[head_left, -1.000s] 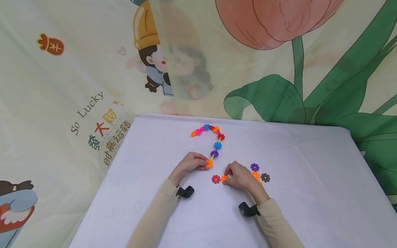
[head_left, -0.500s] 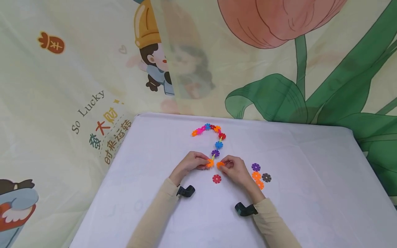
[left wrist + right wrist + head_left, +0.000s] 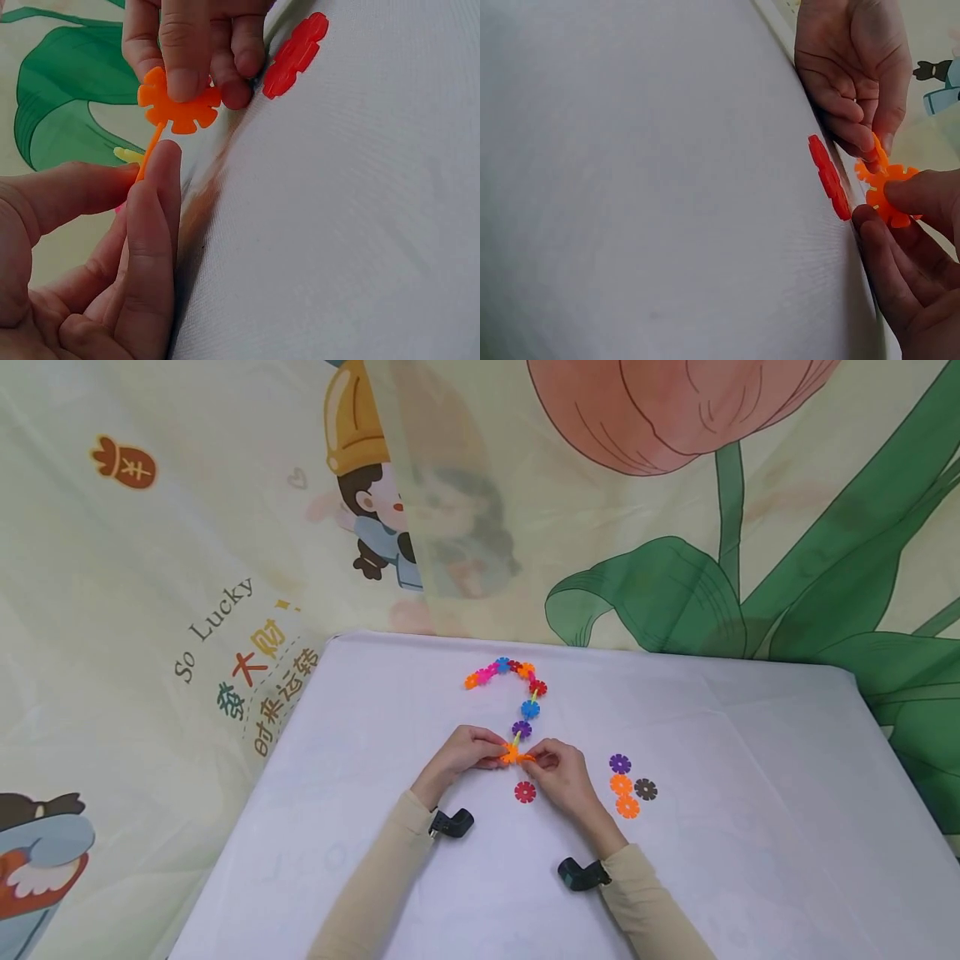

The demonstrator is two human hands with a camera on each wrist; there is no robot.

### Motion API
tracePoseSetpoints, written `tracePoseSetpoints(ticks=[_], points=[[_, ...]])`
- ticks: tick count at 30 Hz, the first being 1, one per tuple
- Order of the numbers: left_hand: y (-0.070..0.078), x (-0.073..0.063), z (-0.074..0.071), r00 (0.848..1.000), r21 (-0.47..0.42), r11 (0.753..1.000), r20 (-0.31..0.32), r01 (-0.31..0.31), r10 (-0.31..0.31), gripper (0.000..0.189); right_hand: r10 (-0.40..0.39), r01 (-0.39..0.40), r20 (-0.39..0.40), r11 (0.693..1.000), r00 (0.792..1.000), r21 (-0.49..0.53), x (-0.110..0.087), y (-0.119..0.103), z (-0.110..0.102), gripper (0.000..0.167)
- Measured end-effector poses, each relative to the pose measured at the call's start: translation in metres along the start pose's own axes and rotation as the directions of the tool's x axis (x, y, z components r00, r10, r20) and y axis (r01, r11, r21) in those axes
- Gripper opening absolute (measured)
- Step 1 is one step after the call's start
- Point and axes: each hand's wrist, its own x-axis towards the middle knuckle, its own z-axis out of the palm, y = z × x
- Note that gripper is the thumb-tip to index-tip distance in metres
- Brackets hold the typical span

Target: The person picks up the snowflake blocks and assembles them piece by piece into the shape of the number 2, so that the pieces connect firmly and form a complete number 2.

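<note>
A chain of interlocking snowflake discs (image 3: 530, 709) curves across the white table, with blue, purple, red, pink and orange pieces in it. At its near end, my left hand (image 3: 461, 756) pinches an orange disc (image 3: 152, 146) between thumb and fingers. My right hand (image 3: 561, 777) pinches a second orange disc (image 3: 892, 201) by its face. The rims of these two discs meet at an angle; how deep their slots engage cannot be told. Just below the hands a loose red disc (image 3: 525, 792) lies flat on the table.
Right of the right hand lie a purple disc (image 3: 620, 763), a dark grey disc (image 3: 646, 789) and two orange discs (image 3: 627, 807). A black wrist camera (image 3: 452, 823) sits on each wrist. A printed curtain (image 3: 480, 527) hangs behind the table (image 3: 750, 827).
My right hand has picked up an orange disc from beside the red one and carried it up and left to the disc in my left hand. The left hand has barely moved.
</note>
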Motion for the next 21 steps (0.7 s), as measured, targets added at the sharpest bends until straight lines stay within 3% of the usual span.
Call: tracePoseSetpoints(ticks=[9,21], points=[[0.0008,-0.0006,0.0005,1.0,-0.028,1.0,-0.024,0.015,-0.016,0.02,-0.008,0.008,-0.04,1.0,0.999,0.006,-0.0001,0.0022,0.0026,0.007],[-0.0016,0.0014,0.0012,0.998,-0.081,0.996,-0.05,0.038,-0.042,0.017,-0.162,0.16,-0.046,0.986,0.986,-0.042,0.0057,0.006,0.0055,0.007]])
